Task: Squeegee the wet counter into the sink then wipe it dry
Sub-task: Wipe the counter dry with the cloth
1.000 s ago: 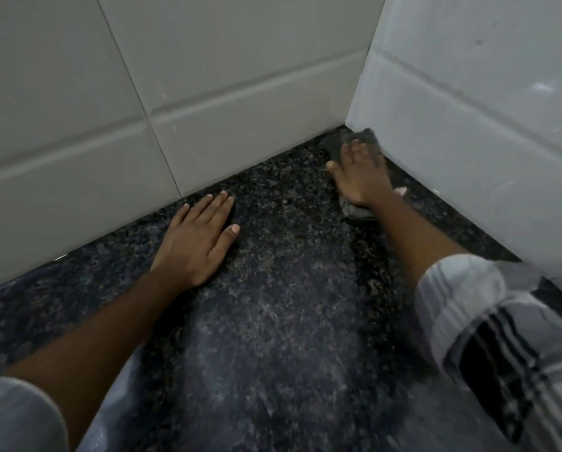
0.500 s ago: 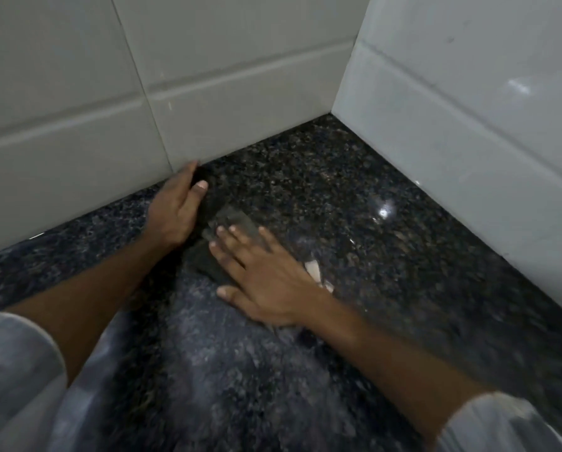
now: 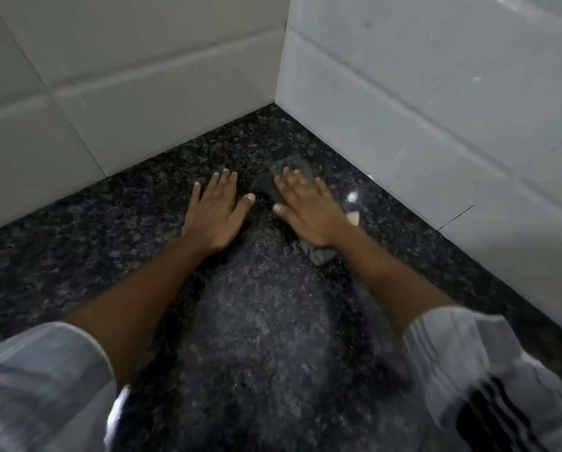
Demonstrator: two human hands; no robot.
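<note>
Head view — right hand [image 3: 309, 212], cloth [image 3: 291, 174] shifted right.

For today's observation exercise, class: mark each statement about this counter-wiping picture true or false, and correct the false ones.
1. The right hand presses a grey cloth flat on the counter. True.
2. The left hand holds a squeegee. False: it lies flat and bare on the counter, holding nothing.
3. The counter is dark speckled stone. True.
4. A sink shows beside the hands. False: no sink is in view, only the counter and the tiled walls.
5. The cloth lies under the left hand. False: it lies under the right hand, jutting out past the fingertips and the wrist.
</note>
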